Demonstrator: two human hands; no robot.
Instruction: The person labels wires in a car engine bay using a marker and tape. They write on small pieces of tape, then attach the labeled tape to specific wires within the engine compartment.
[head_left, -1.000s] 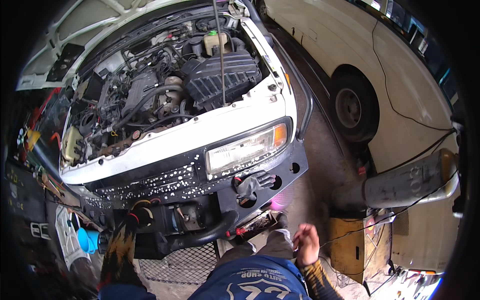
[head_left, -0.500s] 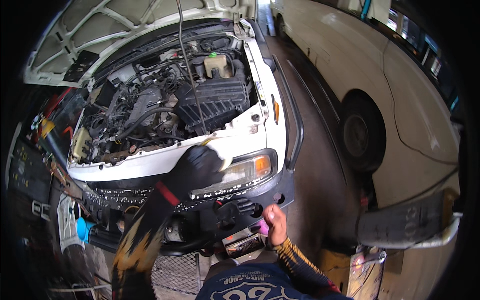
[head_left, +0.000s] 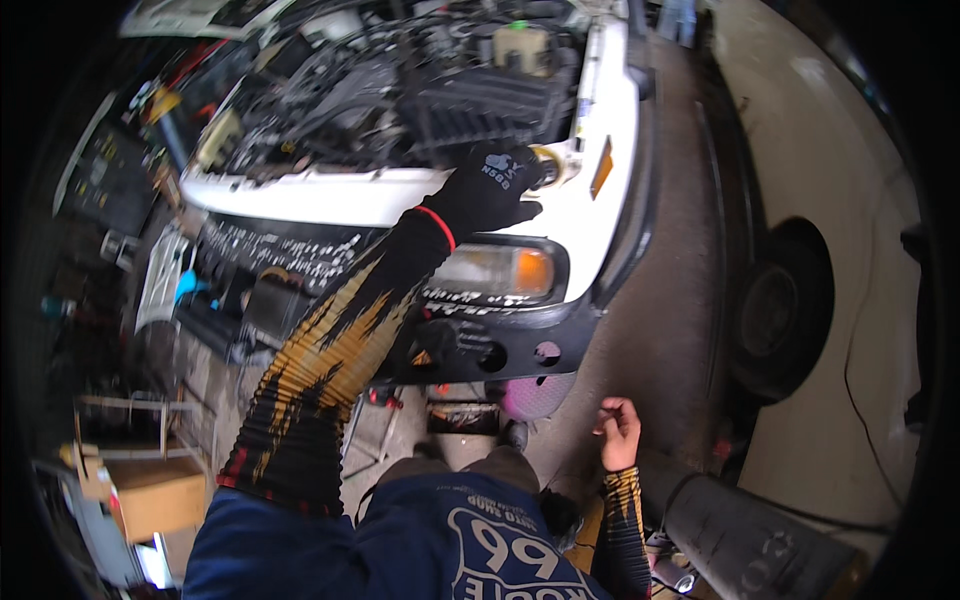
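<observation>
My left hand (head_left: 488, 188), in a black glove, reaches to the front corner of the white vehicle's engine bay, above the headlight (head_left: 495, 271). Its fingers are closed on a yellow ring-shaped thing (head_left: 545, 156) with a dark middle, whose kind I cannot make out. The ring is at the white front panel (head_left: 340, 186), but contact is unclear. My right hand (head_left: 621, 432) is bare and hangs low at the right, away from the vehicle. Its fingers are loosely bent and apart, with nothing seen in them.
Behind the panel lies the exposed engine bay with a black ribbed box (head_left: 485, 105). Below the headlight runs a dark bumper (head_left: 510, 345) with round holes. A large pale vehicle (head_left: 850, 200) stands at right, near a grey cylinder (head_left: 745, 525). A cardboard box (head_left: 158, 498) is at lower left.
My left hand has moved up and right, from in front of the headlight to the panel corner, with the yellow ring. My right hand has moved right; its fingers loosened. The view has shifted.
</observation>
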